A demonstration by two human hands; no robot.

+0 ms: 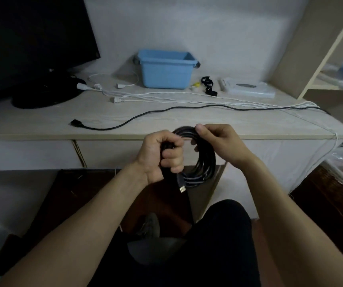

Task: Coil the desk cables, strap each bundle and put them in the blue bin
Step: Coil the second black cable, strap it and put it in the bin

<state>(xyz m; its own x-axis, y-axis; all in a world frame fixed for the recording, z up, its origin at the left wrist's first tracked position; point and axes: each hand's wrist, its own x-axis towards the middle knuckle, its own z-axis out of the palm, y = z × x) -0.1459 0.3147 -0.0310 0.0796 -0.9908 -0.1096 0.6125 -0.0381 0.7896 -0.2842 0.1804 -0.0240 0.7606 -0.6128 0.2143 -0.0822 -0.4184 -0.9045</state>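
Observation:
A coiled black cable (204,164) hangs in front of the desk edge, held between both hands. My left hand (160,155) is fisted around the coil's left side, and a plug with a metal tip (182,188) sticks out below it. My right hand (218,141) pinches the top of the coil. On the desk lie a loose black cable (145,116) and several white cables (166,96). The blue bin (166,69) stands at the back of the desk, with black straps (207,84) to its right.
A dark monitor (31,38) on its round base fills the left of the desk (42,121). A flat white packet (249,89) lies at the back right beside a shelf unit (332,69). White cables drop over the desk's right corner. My legs are below.

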